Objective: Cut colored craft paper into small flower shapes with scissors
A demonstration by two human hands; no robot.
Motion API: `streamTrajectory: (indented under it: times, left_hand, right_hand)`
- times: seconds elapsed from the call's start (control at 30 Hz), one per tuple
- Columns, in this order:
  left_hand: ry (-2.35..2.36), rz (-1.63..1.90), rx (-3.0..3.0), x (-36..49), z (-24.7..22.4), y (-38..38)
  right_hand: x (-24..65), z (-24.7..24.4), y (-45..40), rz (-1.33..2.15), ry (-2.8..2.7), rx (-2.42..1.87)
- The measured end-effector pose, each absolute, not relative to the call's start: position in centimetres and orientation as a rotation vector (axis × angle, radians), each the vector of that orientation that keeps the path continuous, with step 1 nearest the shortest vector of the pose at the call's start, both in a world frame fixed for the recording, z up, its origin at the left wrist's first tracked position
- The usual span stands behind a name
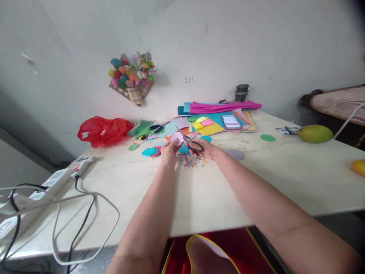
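My left hand (170, 151) is closed on a small pale pink paper piece (177, 138) with a scalloped edge. Black-handled scissors (196, 147) are in my right hand (205, 150), their blades pointing up and left beside the pink paper. Small coloured paper scraps (194, 161) lie scattered on the table (199, 198) beneath both hands. Just left of my left hand are blue scalloped paper pieces (149, 152) with a red one (156, 150). A blue paper round (206, 138) lies behind my right hand.
Coloured sheets (213, 125) and a magenta roll (225, 107) lie at the back. A red plastic bag (105, 131), second scissors (156, 127) and a power strip (51, 184) with cables are leftward. A green-yellow fruit (315, 134) sits right. Paper flowers (132, 72) hang on the wall.
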State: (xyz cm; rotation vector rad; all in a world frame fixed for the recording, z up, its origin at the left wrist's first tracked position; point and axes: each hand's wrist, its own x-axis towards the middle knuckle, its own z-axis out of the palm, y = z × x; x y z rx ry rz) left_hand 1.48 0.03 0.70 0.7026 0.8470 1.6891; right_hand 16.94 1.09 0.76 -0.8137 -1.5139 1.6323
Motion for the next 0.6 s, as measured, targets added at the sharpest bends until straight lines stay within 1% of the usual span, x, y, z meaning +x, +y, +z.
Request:
streamTrajectory:
  times: [0.4, 0.6]
  left_hand:
    - [0.903, 1.774, 0.711, 2.1, 0.6, -0.2]
    - [0.923, 1.847, 0.694, 2.6, 0.5, -0.2]
  right_hand:
    - [16.4, 0.4, 0.7, 1.533, -1.592, -0.802]
    - [15.5, -0.1, 0.8, 1.547, -1.541, -0.775]
